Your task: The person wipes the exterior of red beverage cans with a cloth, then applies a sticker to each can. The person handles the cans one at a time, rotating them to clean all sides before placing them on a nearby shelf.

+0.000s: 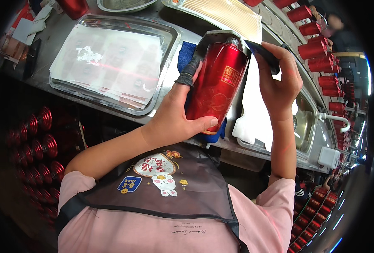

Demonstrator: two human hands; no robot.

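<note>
My left hand is closed around the side and base of a glossy red bottle, with dark wraps on a finger. The bottle lies tilted in a grey metal holder, its silvery neck pointing away from me, and a gold square mark shows on its face. Between the thumb and fingers of my right hand is a thin dark flat blade or scraper, just right of the bottle's neck. Blue cloth shows beside and below the bottle. White sheets lie under my right hand.
A metal tray at the left holds printed sheets. Behind are a metal bowl and a sheet of gold strips. A sink with a white faucet lies right; red bottles line a conveyor beyond.
</note>
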